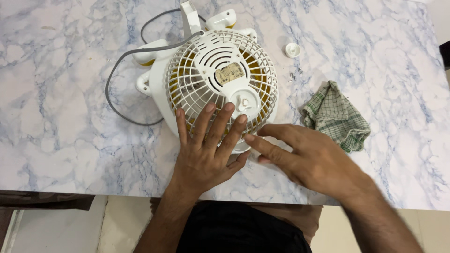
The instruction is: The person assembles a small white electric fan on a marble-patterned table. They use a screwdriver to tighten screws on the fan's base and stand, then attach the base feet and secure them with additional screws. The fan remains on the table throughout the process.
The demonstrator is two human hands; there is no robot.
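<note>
The white fan (220,79) lies grille-up on the marble counter (61,117). The left hand (206,154) presses flat and open on its grille, the right hand (309,159) open-fingered at its rim, gripping nothing. Best to keep the palm firm so the fan won't slide

A white marble-patterned worktop (61,117) veined in blue and grey fills nearly the whole view, evenly lit with soft shadows. Below its near edge shows a pale cream tiled floor (126,225). A dark strip (47,200) runs under the edge at the left.
</note>
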